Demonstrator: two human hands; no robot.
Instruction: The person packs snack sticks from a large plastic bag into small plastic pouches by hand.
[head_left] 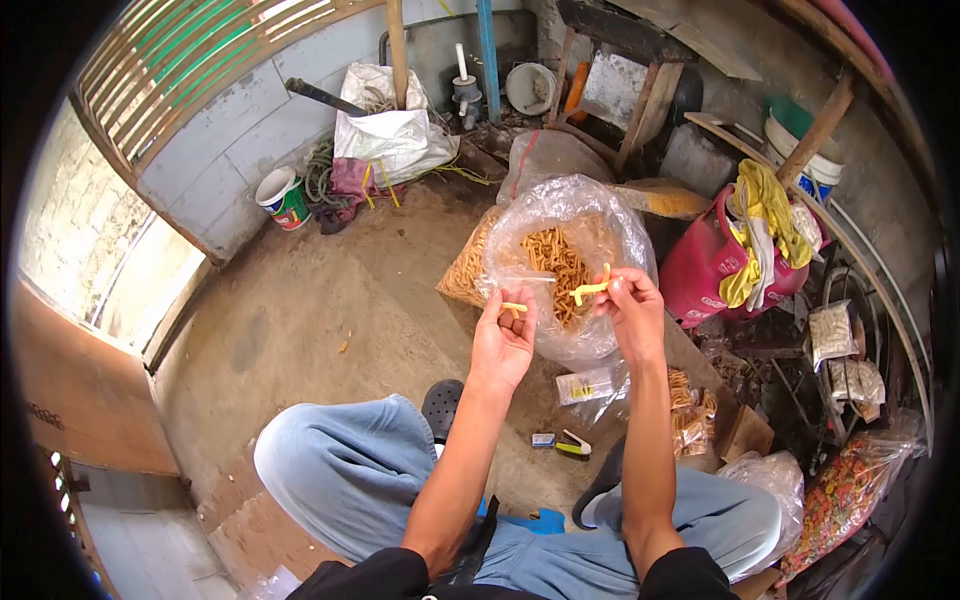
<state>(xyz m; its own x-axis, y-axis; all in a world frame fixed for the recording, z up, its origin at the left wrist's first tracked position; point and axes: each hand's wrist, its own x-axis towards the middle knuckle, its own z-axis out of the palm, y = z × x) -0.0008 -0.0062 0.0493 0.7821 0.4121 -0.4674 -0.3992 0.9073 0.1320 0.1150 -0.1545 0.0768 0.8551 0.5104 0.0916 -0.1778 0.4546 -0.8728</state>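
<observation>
My left hand (503, 340) is closed around a short yellow snack stick (514, 307), and a thin clear plastic piece (530, 279), perhaps a small bag, shows at its fingertips. Pinched in my right hand (635, 305) are crooked yellow snack sticks (590, 290), angled toward the left hand. Both hands are raised over a large clear plastic bag (625, 215) standing with its mouth wide. Brown-orange stick snacks (556, 262) fill its inside, partly hidden by the hands.
A stapler (573, 446) and a small blue box (543, 440) lie on the floor between my legs. Packed snack bags (690, 415) sit at right, below a pink sack (700, 260) draped with yellow cloth. A white bucket (282, 198) stands by the left wall.
</observation>
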